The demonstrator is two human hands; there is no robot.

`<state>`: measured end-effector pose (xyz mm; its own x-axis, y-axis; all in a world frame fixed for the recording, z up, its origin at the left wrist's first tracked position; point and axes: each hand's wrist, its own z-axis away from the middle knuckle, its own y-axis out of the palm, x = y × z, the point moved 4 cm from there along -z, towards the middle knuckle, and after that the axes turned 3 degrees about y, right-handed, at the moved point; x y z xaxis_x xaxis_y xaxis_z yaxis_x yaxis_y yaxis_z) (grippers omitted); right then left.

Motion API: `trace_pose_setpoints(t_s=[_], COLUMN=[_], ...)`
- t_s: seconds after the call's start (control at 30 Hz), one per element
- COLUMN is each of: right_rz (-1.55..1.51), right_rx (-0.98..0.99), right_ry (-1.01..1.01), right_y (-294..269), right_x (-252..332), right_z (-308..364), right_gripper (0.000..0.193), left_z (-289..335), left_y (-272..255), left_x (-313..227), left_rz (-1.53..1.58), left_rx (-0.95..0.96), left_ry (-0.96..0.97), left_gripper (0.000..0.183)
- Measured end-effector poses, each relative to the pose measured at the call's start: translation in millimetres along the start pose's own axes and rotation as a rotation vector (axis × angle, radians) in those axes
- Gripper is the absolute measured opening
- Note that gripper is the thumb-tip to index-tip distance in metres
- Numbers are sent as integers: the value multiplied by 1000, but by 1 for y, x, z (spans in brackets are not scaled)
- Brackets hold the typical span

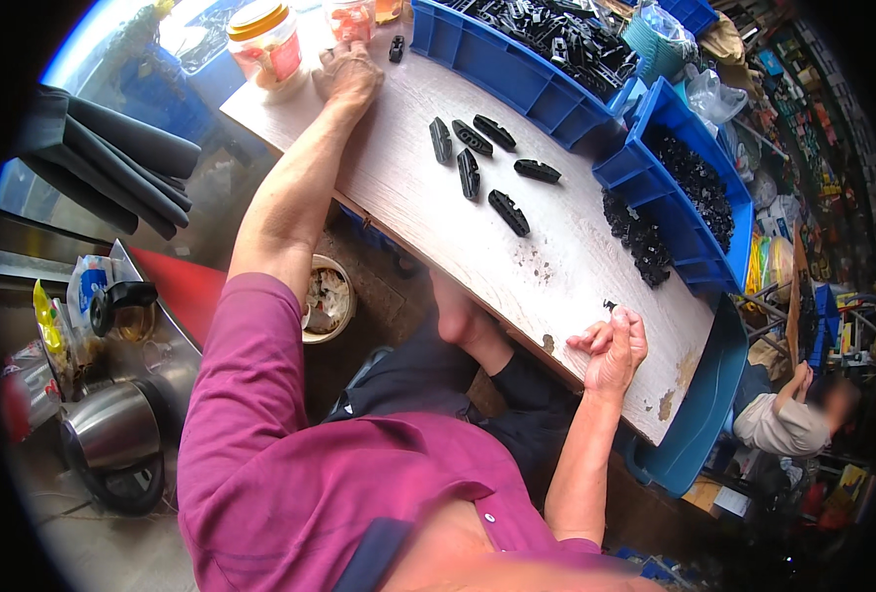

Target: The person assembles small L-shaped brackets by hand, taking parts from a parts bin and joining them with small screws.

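Thumb and fingertips of the right hand (614, 353) were pinched together in a tight grip over the near edge of the worktop (576, 217), toward its right end. At their tips showed a small black piece (610, 305), partly covered by the fingers and too small to make out in shape.

Over the worktop's far left corner lay the left hand (349, 77), its back uppermost and its fingers at the foot of a clear tub (349, 22) with reddish contents. Its fingertips were hidden, so I could not tell how far open that grip was or whether it had hold of anything. Just beside it on the worktop sat a small dark part (397, 48), its details unclear.

Six long black housings (509, 212) lay loosely grouped at the worktop's middle. Along its far edge stood a blue bin (527, 77) of black parts, cut off by the top of the view. At the worktop's right end, a second blue bin (675, 222) held tiny black bits, with a heap of similar bits (637, 242) before it, too jumbled to separate. Below the worktop's near edge, the left arm partly hid a bucket (350, 305).
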<state>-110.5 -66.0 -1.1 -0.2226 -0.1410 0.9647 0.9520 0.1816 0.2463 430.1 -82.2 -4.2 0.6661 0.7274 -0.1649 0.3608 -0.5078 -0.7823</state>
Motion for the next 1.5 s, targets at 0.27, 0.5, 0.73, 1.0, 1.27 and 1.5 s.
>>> trace_pose_setpoints(t_s=[0.27,0.5,0.73,1.0,1.27,1.5], right_rz=[41,3,1,11,-55,-195], right_rx=[-40,-51,-34,-46,-56,-40], right_ry=[7,14,1,2,-2,-2], right_y=[1,4,1,1,1,6], right_x=[3,4,2,2,5,5], right_z=[0,2,1,2,5,6], right_gripper=[19,16,17,18,17,14], left_z=[30,76,75,94,192,263], left_y=[-24,-62,-67,-80,-132,-171], left_x=[-21,-27,-1,9,-85,-191], left_rz=[288,159,196,729,1741,1946], left_rx=[100,52,172,136,585,1154], left_ry=[301,361,233,77,-353,-397], left_gripper=[25,39,37,27,22,29])
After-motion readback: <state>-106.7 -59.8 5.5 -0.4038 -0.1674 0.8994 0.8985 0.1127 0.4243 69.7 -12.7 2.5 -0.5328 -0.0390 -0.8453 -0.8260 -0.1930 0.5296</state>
